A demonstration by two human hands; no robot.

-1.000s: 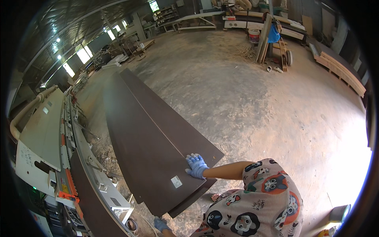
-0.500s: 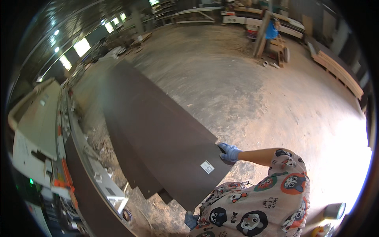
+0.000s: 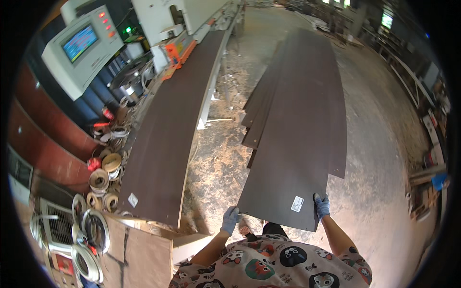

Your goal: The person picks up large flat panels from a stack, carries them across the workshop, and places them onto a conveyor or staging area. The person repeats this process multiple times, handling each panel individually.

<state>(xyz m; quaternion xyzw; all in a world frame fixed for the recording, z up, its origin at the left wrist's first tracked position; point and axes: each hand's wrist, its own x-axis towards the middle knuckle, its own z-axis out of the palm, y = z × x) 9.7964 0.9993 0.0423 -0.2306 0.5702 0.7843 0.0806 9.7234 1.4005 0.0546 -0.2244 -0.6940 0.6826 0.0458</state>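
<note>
My gloved left hand [image 3: 230, 220] is closed on the near left corner of a long dark brown panel [image 3: 283, 177]. With its thumb on top, my gloved right hand [image 3: 322, 205] grips the same panel by its right edge, close to a white label [image 3: 297, 204]. The panel stretches away from me over a stack of similar brown panels [image 3: 338, 144], whose edges stick out on both sides. What carries the stack is hidden.
To the left, another brown panel [image 3: 168, 158] lies along a machine with orange parts [image 3: 177, 53]. A control box with a screen [image 3: 81, 43] hangs above it. Rolls of edging tape [image 3: 99, 180] and a cardboard box [image 3: 144, 254] stand near left. Debris covers the floor between.
My view has swung left, bringing the machine and its control box closer into sight. My left hand now shows clearly at the panel's near left corner; my right hand keeps its right-edge hold.
</note>
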